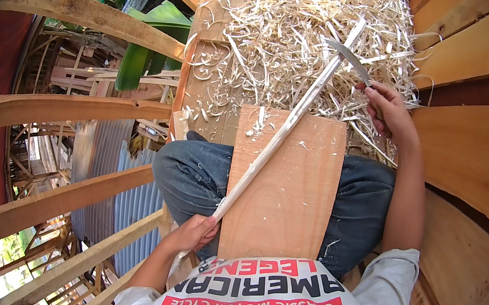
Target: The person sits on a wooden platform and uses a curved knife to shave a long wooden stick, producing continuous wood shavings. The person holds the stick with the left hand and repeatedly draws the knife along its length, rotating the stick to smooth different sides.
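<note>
1. While the long pale wooden strip (279,139) lies slanted across the flat board (284,185) on the person's lap, its near end sits clamped in the left hand (195,233) and its far end runs out past the right hand into the shavings.
2. That strip looks light and thin, probably springy, so I'd guess it bends if held only at the end. Gripping low, with the board backing the middle, seems the sane way to hold it.
3. Right hand (387,108) is closed round the handle of a curved knife (350,59), blade resting against the strip just beyond the board's far edge. The two hands are well apart, one at each end of the strip.
4. Just beyond the right hand there's a big heap of curly wood shavings (298,26), loose and soft, nothing to snag on.
5. Left of the left hand the plank floor stops at an open edge with wooden rails (58,108) and a drop beyond, so not much room that way. Right of the right hand is plank floor (484,147), more space there.
</note>
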Demonstrator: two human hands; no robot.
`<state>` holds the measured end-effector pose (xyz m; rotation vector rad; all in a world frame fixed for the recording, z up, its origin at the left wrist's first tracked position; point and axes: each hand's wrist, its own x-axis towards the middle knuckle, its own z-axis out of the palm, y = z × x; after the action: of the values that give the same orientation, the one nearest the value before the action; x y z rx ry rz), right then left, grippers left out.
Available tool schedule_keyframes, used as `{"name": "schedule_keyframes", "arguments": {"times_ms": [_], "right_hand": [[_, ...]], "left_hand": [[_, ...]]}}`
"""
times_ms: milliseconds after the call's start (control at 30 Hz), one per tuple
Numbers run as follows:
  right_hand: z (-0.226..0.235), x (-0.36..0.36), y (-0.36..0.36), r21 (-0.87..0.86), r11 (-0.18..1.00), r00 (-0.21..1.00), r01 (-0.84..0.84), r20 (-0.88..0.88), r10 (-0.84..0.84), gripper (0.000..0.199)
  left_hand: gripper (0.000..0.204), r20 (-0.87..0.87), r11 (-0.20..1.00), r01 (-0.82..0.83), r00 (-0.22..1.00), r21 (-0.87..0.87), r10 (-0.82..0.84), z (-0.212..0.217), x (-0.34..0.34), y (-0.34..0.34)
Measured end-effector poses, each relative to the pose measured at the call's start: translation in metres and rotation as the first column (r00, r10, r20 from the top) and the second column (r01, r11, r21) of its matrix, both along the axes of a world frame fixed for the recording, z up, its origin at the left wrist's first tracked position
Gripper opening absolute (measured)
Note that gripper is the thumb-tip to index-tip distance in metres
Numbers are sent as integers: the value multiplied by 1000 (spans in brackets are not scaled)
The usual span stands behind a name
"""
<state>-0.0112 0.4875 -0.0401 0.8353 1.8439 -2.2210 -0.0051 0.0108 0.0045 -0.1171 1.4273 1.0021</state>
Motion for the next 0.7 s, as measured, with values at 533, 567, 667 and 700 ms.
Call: {"name": "schedule_keyframes", "arguments": {"times_ms": [533, 567, 667, 700], "right_hand": [[3, -2, 9, 12, 985, 985, 172, -21, -172, 25], [0, 5, 1, -67, 998, 1000, 9, -14, -10, 25], [2, 7, -11, -53, 975, 977, -215, -2, 215, 25], [-5, 6, -6, -6, 995, 994, -104, -21, 104, 25]], "left_hand": [[54, 26, 999, 26, 999, -35, -25, -1, -1, -3], [54, 26, 999, 15, 1000, -38, -14, -1, 1, -4], [54, 20, 999, 7, 1000, -35, -7, 0, 1, -2], [54, 18, 999, 18, 1000, -32, -18, -1, 1, -3]]}}
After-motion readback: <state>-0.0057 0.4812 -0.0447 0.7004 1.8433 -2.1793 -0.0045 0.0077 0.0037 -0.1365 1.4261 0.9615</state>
